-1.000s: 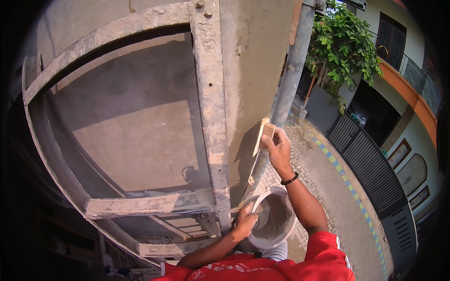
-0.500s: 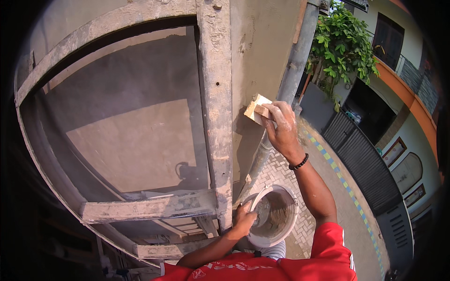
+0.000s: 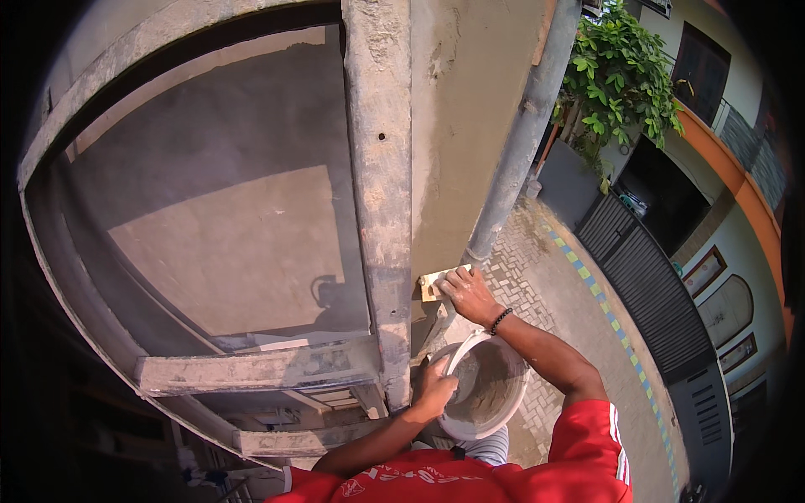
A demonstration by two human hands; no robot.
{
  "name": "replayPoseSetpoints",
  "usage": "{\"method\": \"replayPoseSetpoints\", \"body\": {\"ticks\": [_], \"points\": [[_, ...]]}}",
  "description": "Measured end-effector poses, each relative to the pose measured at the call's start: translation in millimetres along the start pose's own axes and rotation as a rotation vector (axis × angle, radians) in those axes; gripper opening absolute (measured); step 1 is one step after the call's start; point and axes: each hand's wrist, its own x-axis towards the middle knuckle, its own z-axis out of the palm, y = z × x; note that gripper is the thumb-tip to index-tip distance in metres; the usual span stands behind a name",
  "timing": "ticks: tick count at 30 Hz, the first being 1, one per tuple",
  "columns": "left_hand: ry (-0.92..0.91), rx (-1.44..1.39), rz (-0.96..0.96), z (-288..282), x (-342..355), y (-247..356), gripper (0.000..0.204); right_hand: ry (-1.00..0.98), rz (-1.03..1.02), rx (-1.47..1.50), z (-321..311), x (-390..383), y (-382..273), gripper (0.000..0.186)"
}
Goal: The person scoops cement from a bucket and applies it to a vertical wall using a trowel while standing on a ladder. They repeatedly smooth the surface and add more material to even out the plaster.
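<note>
My right hand (image 3: 471, 295) is closed round the grip of a pale plastering float (image 3: 433, 286), which lies against the lower part of the damp plastered wall strip (image 3: 457, 159). A dark bead bracelet circles that wrist. My left hand (image 3: 436, 389) grips the handle and rim side of a whitish bucket (image 3: 511, 411). Grey-brown mortar (image 3: 482, 394) coats the inside of the bucket, which hangs tilted in front of my body. How the left fingers wrap the handle is partly hidden.
A rough window frame (image 3: 387, 210) stands left of the wall strip, its crossbar (image 3: 260, 369) near my left arm. A grey pipe (image 3: 524, 142) runs along the strip's right edge. Paving (image 3: 537, 293), a dark gate (image 3: 646, 268) and a leafy tree (image 3: 616, 84) lie to the right.
My right hand has moved down the wall with the float, from mid-height to just above the bucket. My left hand still holds the bucket in about the same place.
</note>
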Motion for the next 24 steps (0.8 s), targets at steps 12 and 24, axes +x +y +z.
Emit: {"method": "replayPoseSetpoints", "body": {"ticks": [12,24], "points": [[0.034,-0.045,0.05,-1,-1,-11,0.066,0.518,0.077,-0.121,-225,138,86,0.032],[0.066,-0.014,0.027,-1,-4,-31,0.065,-0.075,-0.049,0.09,18,-14,9,0.029]]}}
